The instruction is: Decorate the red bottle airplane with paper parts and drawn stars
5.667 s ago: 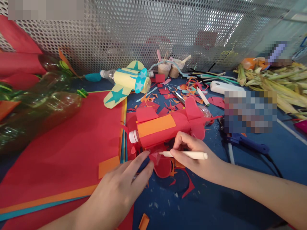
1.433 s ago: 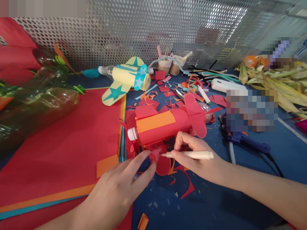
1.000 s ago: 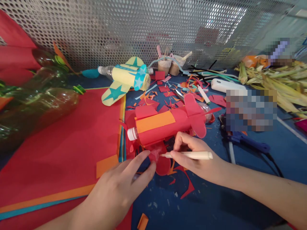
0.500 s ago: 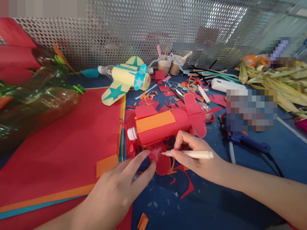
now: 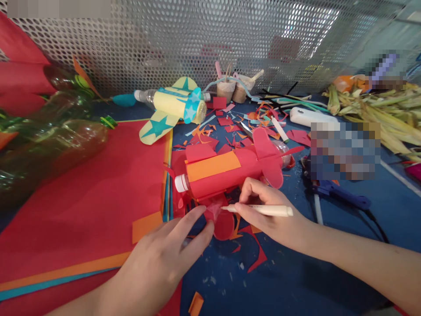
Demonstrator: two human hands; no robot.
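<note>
My right hand [image 5: 281, 232]: fingers pinched round cream marker [image 5: 276, 211], tip at pale star [image 5: 215, 210] on red wing [image 5: 225, 229], beside red bottle plane [image 5: 226, 177] on desk [image 5: 256, 289]. Left hand [image 5: 164, 245]: fingers loosely spread, only resting at wing's edge. Slack left pressure could let wing shift, skewing line.

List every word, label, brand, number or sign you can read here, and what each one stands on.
No text can be read.
Pale pen in the right hand: tiny dark marks on the barrel, too small to read.
Yellow-wrapped bottle: teal and pale stars, no lettering that I can make out.
Pixelated patches: anything written there is hidden.
</note>
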